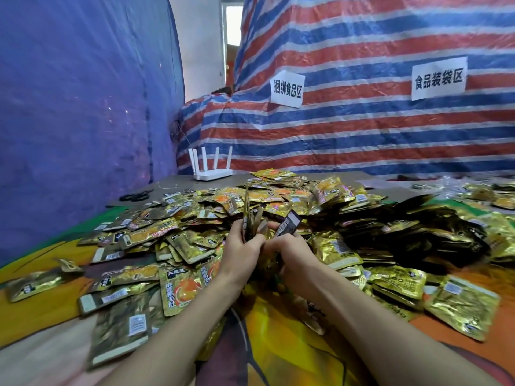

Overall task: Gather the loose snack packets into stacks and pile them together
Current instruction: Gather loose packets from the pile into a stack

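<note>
A wide heap of loose gold snack packets (278, 199) covers the table from left to right. My left hand (242, 247) grips a small upright stack of packets (252, 218) at the centre, edges pointing up. Right beside it, my right hand (292, 250) pinches a single packet (288, 222), its dark back with a white label facing me, tilted against the stack. Both hands are close together above the near side of the heap. More packets (178, 285) lie flat near my left forearm.
A white router (213, 171) with several antennas stands at the back left. Black scissors (136, 195) lie left of the heap. A colourful printed cloth (278, 338) covers the table front. Striped tarpaulin (362, 121) with two paper signs walls the back; blue tarpaulin (69, 107) walls the left.
</note>
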Tool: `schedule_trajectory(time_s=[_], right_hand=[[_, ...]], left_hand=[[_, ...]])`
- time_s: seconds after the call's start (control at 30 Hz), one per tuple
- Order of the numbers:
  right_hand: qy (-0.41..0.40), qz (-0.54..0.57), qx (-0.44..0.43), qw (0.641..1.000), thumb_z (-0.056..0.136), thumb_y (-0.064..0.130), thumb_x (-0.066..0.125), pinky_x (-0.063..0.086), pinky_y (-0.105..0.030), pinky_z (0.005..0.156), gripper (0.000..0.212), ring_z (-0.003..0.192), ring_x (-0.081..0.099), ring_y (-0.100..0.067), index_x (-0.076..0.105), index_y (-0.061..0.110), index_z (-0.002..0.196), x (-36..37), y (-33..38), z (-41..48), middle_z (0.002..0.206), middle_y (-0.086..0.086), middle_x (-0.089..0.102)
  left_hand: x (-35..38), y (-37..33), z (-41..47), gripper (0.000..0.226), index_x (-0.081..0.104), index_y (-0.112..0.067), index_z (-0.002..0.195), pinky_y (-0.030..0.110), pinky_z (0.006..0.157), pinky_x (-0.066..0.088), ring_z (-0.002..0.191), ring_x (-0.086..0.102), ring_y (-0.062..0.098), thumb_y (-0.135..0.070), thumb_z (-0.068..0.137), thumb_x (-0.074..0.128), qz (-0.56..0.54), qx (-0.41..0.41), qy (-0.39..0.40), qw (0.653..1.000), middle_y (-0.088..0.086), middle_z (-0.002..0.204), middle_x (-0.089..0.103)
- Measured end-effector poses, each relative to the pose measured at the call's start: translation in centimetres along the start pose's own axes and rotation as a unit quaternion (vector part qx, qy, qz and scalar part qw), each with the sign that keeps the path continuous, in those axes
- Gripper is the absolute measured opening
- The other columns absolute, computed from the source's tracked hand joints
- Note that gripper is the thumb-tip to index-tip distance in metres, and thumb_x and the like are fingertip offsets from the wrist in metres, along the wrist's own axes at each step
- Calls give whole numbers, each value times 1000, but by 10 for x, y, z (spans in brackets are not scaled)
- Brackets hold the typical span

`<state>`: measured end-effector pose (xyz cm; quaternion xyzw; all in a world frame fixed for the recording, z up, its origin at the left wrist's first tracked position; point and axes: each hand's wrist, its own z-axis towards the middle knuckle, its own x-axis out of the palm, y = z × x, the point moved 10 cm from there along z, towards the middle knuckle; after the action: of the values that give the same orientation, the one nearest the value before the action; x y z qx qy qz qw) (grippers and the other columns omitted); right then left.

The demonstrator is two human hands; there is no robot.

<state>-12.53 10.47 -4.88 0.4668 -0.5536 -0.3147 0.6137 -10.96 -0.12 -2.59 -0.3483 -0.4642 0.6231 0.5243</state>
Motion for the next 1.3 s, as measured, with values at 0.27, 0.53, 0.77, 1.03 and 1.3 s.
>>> schedule_trajectory(time_s=[0.27, 0.53, 0.77, 1.03, 1.3], right_hand=[[19, -172, -146, 974, 71, -15, 57, 53, -27, 50, 39, 63, 70, -19, 71, 21, 65, 7, 25, -13, 62, 0, 69], [152, -275, -160, 936, 58, -1, 57, 59, -26, 73, 74, 100, 71, -14, 57, 30, 125, 31, 17, -18, 106, 1, 73], [182, -350, -183, 900, 69, 1, 80, 53, -38, 102, 80, 117, 65, -15, 45, 14, 140, 33, 19, -20, 126, -5, 65], [169, -321, -221, 905, 64, 3, 77, 56, -23, 84, 93, 111, 66, -6, 40, 44, 138, 26, 24, -17, 119, 9, 66], [207, -347, -169, 899, 66, -11, 83, 52, -54, 101, 110, 119, 65, -29, 22, 16, 153, 26, 3, -10, 129, -14, 62]], left_hand=[[3, 4, -5, 53, 57, -19, 114, 17, 57, 52, 68, 68, 5, -22, 64, 73, -72, -37, 3, 997, -1, 88, 71], [-1, -12, -6, 108, 31, -52, 139, 20, 81, 54, 99, 70, 5, -68, 47, 85, -41, 31, 17, 999, -5, 114, 67], [1, -3, -9, 106, 39, -21, 126, 28, 84, 53, 98, 71, 13, -65, 40, 82, -29, -9, 32, 999, 4, 108, 70], [-2, -3, -4, 89, 56, -9, 127, 51, 91, 57, 105, 72, 32, -36, 51, 93, -142, -30, 58, 988, 18, 114, 72], [4, -5, -9, 114, 43, -34, 144, 28, 85, 59, 111, 67, 13, -45, 42, 93, -32, 7, 82, 996, -4, 120, 70]])
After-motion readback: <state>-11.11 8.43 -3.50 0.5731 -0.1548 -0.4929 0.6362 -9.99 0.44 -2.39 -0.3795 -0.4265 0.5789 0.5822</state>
